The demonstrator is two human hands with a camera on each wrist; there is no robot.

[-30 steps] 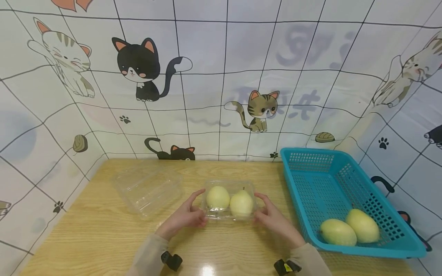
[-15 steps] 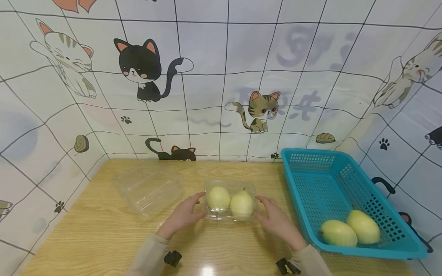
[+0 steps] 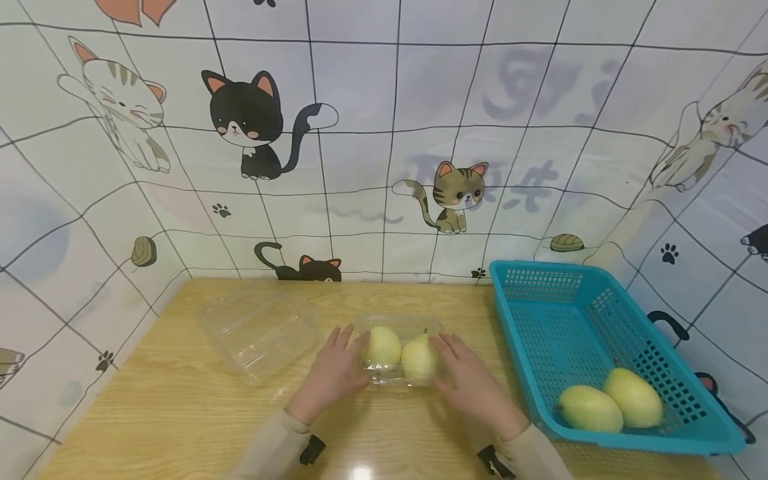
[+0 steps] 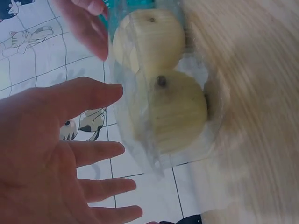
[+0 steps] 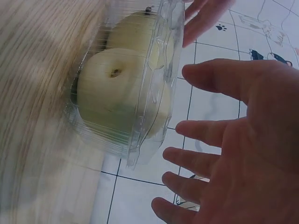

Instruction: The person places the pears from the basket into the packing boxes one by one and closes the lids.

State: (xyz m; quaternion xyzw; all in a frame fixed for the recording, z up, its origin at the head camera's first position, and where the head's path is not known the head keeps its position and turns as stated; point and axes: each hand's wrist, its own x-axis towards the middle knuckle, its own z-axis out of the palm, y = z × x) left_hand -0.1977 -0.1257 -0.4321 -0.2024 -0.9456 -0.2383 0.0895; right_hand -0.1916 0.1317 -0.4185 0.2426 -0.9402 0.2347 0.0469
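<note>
A clear plastic clamshell box (image 3: 390, 382) stands on the table with two yellow-green pears in it, a left pear (image 3: 385, 345) and a right pear (image 3: 418, 358). Its lid looks closed over them. My left hand (image 3: 333, 377) is at the box's left side, fingers extended over its edge. On the opposite side my right hand (image 3: 471, 383) reaches over in the same way. Both wrist views show straight, spread fingers close to the lid (image 5: 152, 88) and not curled round it. Whether any fingertip touches the plastic, I cannot tell.
Another clear plastic container (image 3: 258, 333) lies to the left on the wooden table (image 3: 180, 413). At the right stands a blue perforated basket (image 3: 510, 333) with two pears (image 3: 591, 408) in its near end. A cat-patterned cloth wall (image 3: 360, 153) borders the table.
One second ago curled fingers held the box's sides. Both hands have let go, straightened their fingers and moved inward and slightly up over the box. The box stays in place.
</note>
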